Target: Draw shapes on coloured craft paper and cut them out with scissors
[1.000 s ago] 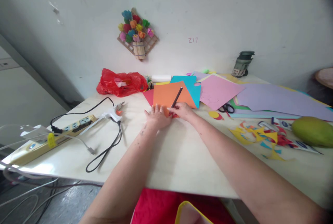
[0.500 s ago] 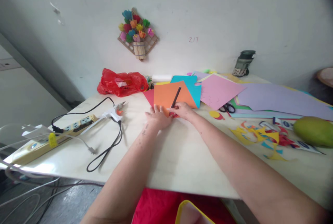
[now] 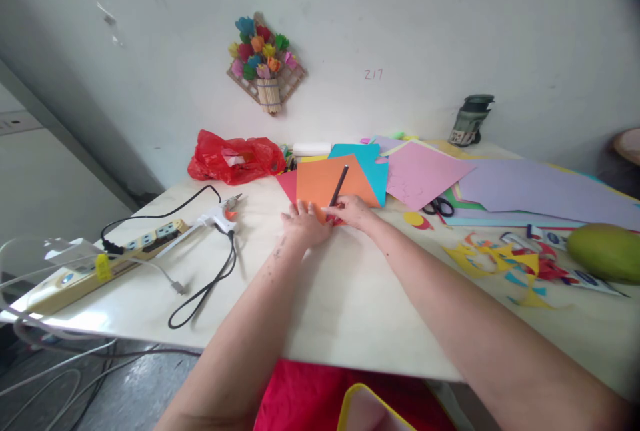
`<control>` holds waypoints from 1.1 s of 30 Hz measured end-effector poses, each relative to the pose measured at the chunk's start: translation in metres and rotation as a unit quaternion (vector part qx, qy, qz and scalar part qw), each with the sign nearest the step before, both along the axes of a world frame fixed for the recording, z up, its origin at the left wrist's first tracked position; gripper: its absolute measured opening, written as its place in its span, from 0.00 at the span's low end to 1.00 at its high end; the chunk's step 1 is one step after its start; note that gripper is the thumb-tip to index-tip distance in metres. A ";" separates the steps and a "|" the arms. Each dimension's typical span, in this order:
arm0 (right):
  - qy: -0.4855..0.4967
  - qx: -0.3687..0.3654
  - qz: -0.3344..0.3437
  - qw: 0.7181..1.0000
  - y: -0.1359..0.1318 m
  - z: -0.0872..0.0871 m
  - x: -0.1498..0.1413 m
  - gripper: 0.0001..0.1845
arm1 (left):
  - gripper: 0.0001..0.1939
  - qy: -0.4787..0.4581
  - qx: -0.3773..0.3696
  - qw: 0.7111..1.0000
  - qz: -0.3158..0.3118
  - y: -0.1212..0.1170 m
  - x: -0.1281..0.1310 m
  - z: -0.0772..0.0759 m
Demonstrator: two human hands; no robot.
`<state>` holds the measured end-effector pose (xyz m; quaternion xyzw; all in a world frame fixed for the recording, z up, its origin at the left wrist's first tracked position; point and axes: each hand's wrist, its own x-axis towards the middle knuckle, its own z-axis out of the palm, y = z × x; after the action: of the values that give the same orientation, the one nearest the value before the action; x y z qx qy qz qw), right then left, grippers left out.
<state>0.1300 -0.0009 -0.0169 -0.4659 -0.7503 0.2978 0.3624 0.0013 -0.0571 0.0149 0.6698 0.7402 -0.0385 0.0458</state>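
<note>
My left hand (image 3: 307,225) lies flat with its fingers spread on the lower left part of an orange paper sheet (image 3: 325,181). In my right hand (image 3: 353,212) is a dark pencil (image 3: 339,185), tilted, its lower end at the sheet's near edge. A small bit of red paper (image 3: 336,220) shows between the two hands, mostly covered by them. Under the orange sheet lie a blue paper sheet (image 3: 379,181) and a red paper sheet (image 3: 287,183). The pencil's tip is hidden by my right hand.
A glue gun (image 3: 223,218) and a power strip (image 3: 145,242) with cables lie left. A red plastic bag (image 3: 235,159) sits behind. Right are pink paper (image 3: 425,174), scissors (image 3: 440,207), yellow scraps (image 3: 470,260), glue tubes (image 3: 553,237) and a green mango (image 3: 605,253). A bottle (image 3: 471,121) stands at the wall.
The whole view has shifted very slightly. Both hands, the pencil and the orange sheet keep almost the same positions.
</note>
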 end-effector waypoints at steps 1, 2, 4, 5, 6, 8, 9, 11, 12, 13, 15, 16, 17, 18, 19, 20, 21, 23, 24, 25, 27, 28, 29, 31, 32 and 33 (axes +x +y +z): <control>-0.001 0.002 0.000 1.000 0.000 0.000 0.000 0.15 | 0.42 0.000 0.000 1.000 0.000 0.000 0.000 0.000; -0.002 0.004 -0.002 1.000 0.000 0.000 0.000 0.15 | 0.42 -0.001 0.000 1.000 -0.001 0.000 0.000 0.000; -0.008 0.007 -0.006 1.000 0.001 0.000 0.000 0.15 | 0.43 -0.002 -0.001 1.000 -0.002 0.001 0.000 0.000; -0.011 0.009 -0.008 1.000 0.001 0.000 0.000 0.15 | 0.42 -0.001 -0.001 1.000 -0.002 0.001 0.001 0.000; -0.015 0.010 -0.010 1.000 0.001 0.000 -0.001 0.15 | 0.42 0.000 -0.002 1.000 0.000 0.001 0.001 0.000; -0.023 0.014 -0.013 1.000 0.002 0.000 0.000 0.16 | 0.42 0.003 -0.002 1.000 0.005 0.000 0.002 0.000; -0.025 0.016 -0.014 0.999 0.002 0.000 0.000 0.15 | 0.41 0.004 -0.001 1.000 0.007 0.000 0.002 0.001; -0.026 0.016 -0.014 0.999 0.002 0.001 0.000 0.15 | 0.42 0.001 0.000 1.000 0.006 -0.001 0.003 0.001; -0.024 0.015 -0.015 0.999 0.002 0.001 0.000 0.14 | 0.42 0.000 0.000 1.000 0.006 -0.001 0.003 0.002; -0.022 0.015 -0.017 1.000 0.003 0.001 -0.001 0.14 | 0.42 -0.001 -0.001 1.000 0.007 -0.001 0.003 0.002; -0.015 0.016 -0.019 1.000 0.003 0.000 -0.001 0.13 | 0.43 -0.003 -0.005 1.000 0.010 -0.001 0.004 0.003; -0.011 0.015 -0.020 1.000 0.003 0.000 -0.001 0.12 | 0.43 -0.004 -0.007 1.000 0.012 -0.001 0.004 0.003; -0.008 0.013 -0.019 1.000 0.003 0.000 -0.002 0.12 | 0.43 -0.005 -0.009 1.000 0.014 -0.001 0.004 0.003; -0.006 0.010 -0.019 1.000 0.003 -0.001 -0.002 0.12 | 0.43 -0.006 -0.010 1.000 0.014 -0.001 0.004 0.003; -0.003 0.006 -0.017 1.000 0.004 -0.001 -0.002 0.12 | 0.43 -0.008 -0.010 1.000 0.014 -0.001 0.004 0.003; 0.001 0.002 -0.015 1.000 0.004 -0.001 -0.002 0.12 | 0.43 -0.009 -0.011 1.000 0.014 -0.001 0.004 0.003; 0.006 -0.003 -0.012 1.000 0.004 -0.002 -0.002 0.12 | 0.43 -0.010 -0.013 1.000 0.015 -0.001 0.004 0.003; 0.012 -0.010 -0.010 1.000 0.005 -0.003 -0.002 0.13 | 0.43 -0.012 -0.017 1.000 0.016 -0.001 0.004 0.004; 0.013 -0.011 -0.012 1.000 0.005 -0.003 -0.003 0.13 | 0.43 -0.012 -0.018 1.000 0.016 -0.001 0.004 0.004; 0.011 -0.010 -0.014 1.000 0.006 -0.003 -0.003 0.13 | 0.43 -0.012 -0.019 1.000 0.015 -0.001 0.004 0.004; 0.002 -0.005 -0.023 1.000 0.005 -0.002 -0.003 0.13 | 0.43 -0.011 -0.019 1.000 0.014 -0.001 0.004 0.004; -0.003 -0.002 -0.027 1.000 0.005 -0.001 -0.003 0.13 | 0.43 -0.011 -0.018 1.000 0.014 -0.001 0.004 0.004; -0.007 0.001 -0.032 0.999 0.005 -0.001 -0.003 0.13 | 0.44 -0.011 -0.017 1.000 0.014 0.000 0.003 0.003; -0.013 0.004 -0.037 0.999 0.005 0.000 -0.004 0.13 | 0.44 -0.013 -0.013 1.000 0.015 0.000 0.003 0.002; -0.014 0.004 -0.039 0.999 0.005 0.000 -0.004 0.12 | 0.44 -0.013 -0.012 1.000 0.014 0.001 0.003 0.002; -0.014 0.003 -0.040 0.999 0.005 -0.001 -0.004 0.12 | 0.44 -0.013 -0.011 1.000 0.014 0.001 0.002 0.001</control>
<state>0.1261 0.0042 -0.0175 -0.4982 -0.7371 0.2743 0.3649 0.0037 -0.0561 0.0161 0.6594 0.7482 -0.0367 0.0635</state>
